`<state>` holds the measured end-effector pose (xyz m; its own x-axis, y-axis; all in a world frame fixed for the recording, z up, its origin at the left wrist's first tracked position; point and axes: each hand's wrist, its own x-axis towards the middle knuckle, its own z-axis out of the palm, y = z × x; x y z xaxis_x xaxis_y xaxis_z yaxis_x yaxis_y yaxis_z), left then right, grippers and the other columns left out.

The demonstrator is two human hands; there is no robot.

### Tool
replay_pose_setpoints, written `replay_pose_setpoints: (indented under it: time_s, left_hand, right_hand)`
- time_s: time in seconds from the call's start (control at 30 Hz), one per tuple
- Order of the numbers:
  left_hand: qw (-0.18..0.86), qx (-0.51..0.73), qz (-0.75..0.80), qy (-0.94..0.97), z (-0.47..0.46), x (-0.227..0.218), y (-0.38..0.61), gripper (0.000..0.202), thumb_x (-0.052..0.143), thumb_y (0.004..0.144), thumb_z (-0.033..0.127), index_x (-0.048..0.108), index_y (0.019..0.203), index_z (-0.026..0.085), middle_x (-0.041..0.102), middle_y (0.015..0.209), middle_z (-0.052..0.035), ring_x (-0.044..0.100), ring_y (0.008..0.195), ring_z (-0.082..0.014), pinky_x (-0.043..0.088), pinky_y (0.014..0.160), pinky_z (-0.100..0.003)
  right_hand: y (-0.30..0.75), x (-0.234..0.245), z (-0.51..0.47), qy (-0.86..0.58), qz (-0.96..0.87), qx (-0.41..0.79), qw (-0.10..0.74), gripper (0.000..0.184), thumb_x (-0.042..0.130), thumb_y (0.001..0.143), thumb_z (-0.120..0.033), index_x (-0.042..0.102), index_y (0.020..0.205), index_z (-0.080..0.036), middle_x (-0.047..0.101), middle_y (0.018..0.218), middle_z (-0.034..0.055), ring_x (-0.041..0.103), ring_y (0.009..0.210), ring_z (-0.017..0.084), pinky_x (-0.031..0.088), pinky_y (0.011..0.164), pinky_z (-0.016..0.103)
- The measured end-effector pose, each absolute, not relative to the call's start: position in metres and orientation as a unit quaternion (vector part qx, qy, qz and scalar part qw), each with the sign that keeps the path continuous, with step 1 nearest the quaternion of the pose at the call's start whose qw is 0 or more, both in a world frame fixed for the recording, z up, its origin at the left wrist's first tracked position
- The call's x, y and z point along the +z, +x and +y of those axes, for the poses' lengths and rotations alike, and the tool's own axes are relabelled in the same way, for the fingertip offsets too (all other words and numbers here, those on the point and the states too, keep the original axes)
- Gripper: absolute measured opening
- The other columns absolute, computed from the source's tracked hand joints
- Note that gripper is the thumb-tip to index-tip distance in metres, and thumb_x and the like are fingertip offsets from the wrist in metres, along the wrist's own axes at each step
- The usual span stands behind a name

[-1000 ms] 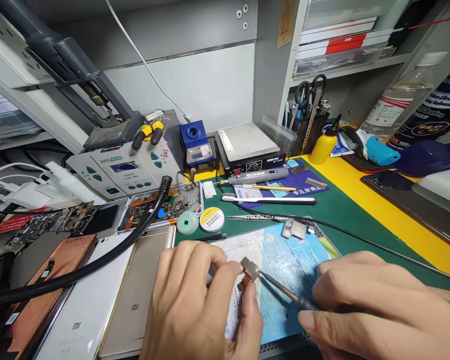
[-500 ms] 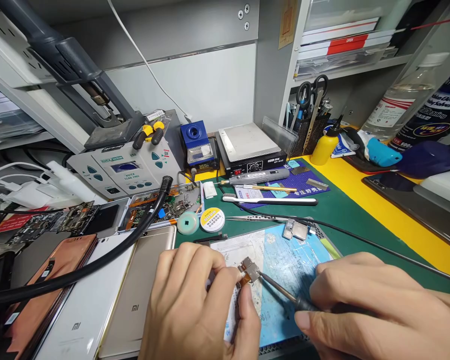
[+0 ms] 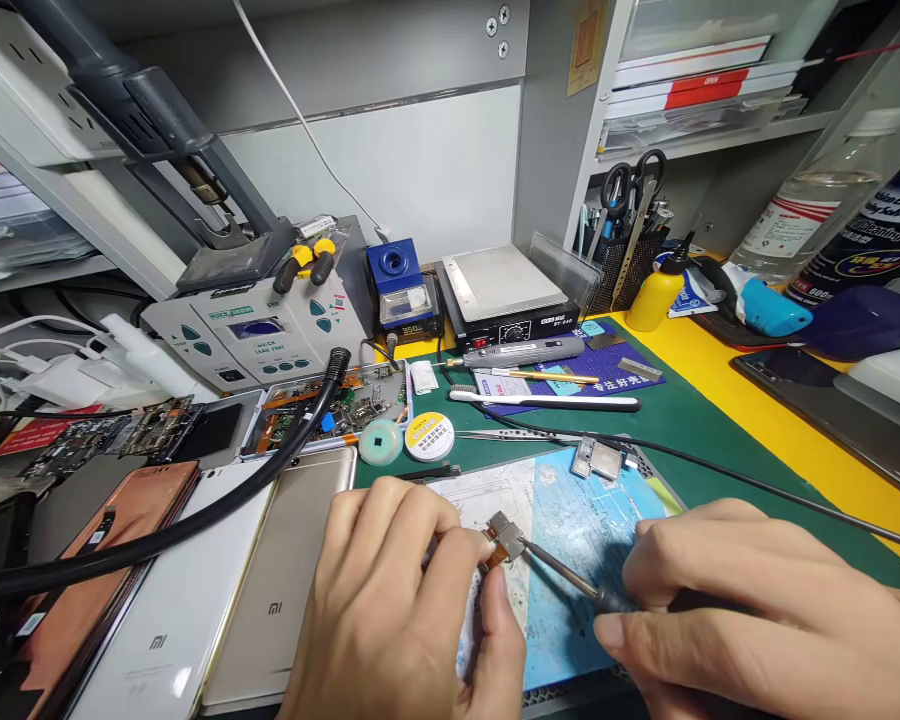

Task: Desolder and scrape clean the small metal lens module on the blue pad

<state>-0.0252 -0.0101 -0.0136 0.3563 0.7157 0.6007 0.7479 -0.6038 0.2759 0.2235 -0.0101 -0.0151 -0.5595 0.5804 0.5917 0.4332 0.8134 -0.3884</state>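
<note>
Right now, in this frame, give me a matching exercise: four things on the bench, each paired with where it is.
Things:
1. scissors
2. white brush
3. small metal piece
4. soldering iron

Places:
A. in the right hand
B. on the purple mat
C. in the left hand
D. in the mesh holder

Pairs: 1-D, 2-B, 3-C, 4-A
</note>
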Motion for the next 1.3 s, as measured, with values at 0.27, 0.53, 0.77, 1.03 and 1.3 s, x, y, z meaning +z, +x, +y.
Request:
replay_pose_setpoints:
  time_s: [0.27, 0.53, 0.77, 1.03, 1.3]
  left_hand:
    - [0.018, -0.342, -0.443, -0.829, -0.011, -0.0129, -0.0258, 0.01, 0.066, 0.089, 0.01, 0.065, 0.086, 0.019, 0.061, 0.083, -0.004, 0.052, 0.081, -0.0226, 0.036, 0.072, -0.041]
    - [0.009, -0.344, -0.447, -0.826, -0.0103, -0.0145, -0.0268, 0.009, 0.066, 0.089, 0.01, 0.065, 0.086, 0.019, 0.061, 0.083, -0.0045, 0.052, 0.082, -0.0233, 0.036, 0.073, -0.042]
    - [-0.001, -0.345, -0.453, -0.822, -0.0116, -0.0133, -0.0264, 0.01, 0.065, 0.089, 0.01, 0.064, 0.087, 0.02, 0.061, 0.084, -0.0039, 0.053, 0.083, -0.0232, 0.037, 0.074, -0.042]
    - [-0.003, -0.344, -0.453, -0.823, -0.0106, -0.0138, -0.0259, 0.01, 0.065, 0.09, 0.011, 0.064, 0.086, 0.02, 0.061, 0.084, -0.0039, 0.052, 0.082, -0.0237, 0.036, 0.073, -0.042]
    - [-0.003, -0.349, -0.45, -0.822, -0.0108, -0.0134, -0.027, 0.01, 0.065, 0.09, 0.01, 0.064, 0.086, 0.02, 0.062, 0.083, -0.0037, 0.053, 0.082, -0.0236, 0.036, 0.073, -0.042]
  right_hand:
    - [0.2271, -0.0138, -0.0009, -0.238, -0.898, 0.108, 0.354, 0.042, 0.066, 0.078, 0.004, 0.072, 0.109, -0.023, 0.071, 0.077, -0.0019, 0.066, 0.057, 0.015, 0.049, 0.053, 0.034]
    - [0.2248, -0.0161, -0.0053, -0.269, -0.885, 0.116, 0.363, 0.026, 0.071, 0.089, -0.009, 0.071, 0.109, -0.026, 0.069, 0.075, -0.0027, 0.068, 0.058, 0.014, 0.054, 0.058, 0.028]
    - [0.2264, -0.0111, -0.0023, -0.265, -0.889, 0.111, 0.356, 0.028, 0.073, 0.086, -0.007, 0.071, 0.107, -0.026, 0.069, 0.073, -0.0029, 0.069, 0.057, 0.015, 0.052, 0.057, 0.029]
    - [0.226, -0.0103, -0.0053, -0.277, -0.885, 0.131, 0.351, 0.04, 0.066, 0.082, 0.003, 0.072, 0.11, -0.026, 0.07, 0.075, -0.0028, 0.069, 0.061, 0.016, 0.05, 0.06, 0.033]
    - [0.2205, -0.0078, 0.0003, -0.285, -0.87, 0.119, 0.384, 0.032, 0.067, 0.084, -0.001, 0.073, 0.102, -0.026, 0.065, 0.069, -0.0023, 0.062, 0.053, 0.014, 0.044, 0.051, 0.031]
